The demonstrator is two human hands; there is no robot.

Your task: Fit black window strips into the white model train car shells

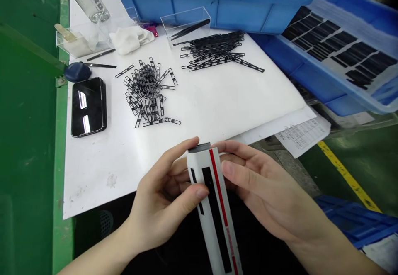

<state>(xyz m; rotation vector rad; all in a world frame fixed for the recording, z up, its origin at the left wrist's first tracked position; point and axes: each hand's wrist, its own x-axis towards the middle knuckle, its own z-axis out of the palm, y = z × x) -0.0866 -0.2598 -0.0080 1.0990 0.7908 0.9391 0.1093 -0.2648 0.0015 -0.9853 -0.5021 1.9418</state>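
My left hand [164, 204] is closed round the upper part of a long white block [224, 229] with black bars and a red stripe down its side; the thumb lies across the front face. The block's top end is grey and looks finely layered. From the other side, my right hand [261, 188] grips the block near its top, fingers behind and thumb at the red-striped edge. Just beyond the table edge, the block points up toward the table, its lower end cut off by the frame. On the table lies a loose pile of small black-framed strips [147, 84].
Longer dark strips [214, 51] lie at the back right beside a clear box [186, 26] with black tweezers. Blue bins [214, 11] border the rear and right. A black glossy device [88, 107], a white cloth [130, 38] and a clear bottle [90, 1] stand at left.
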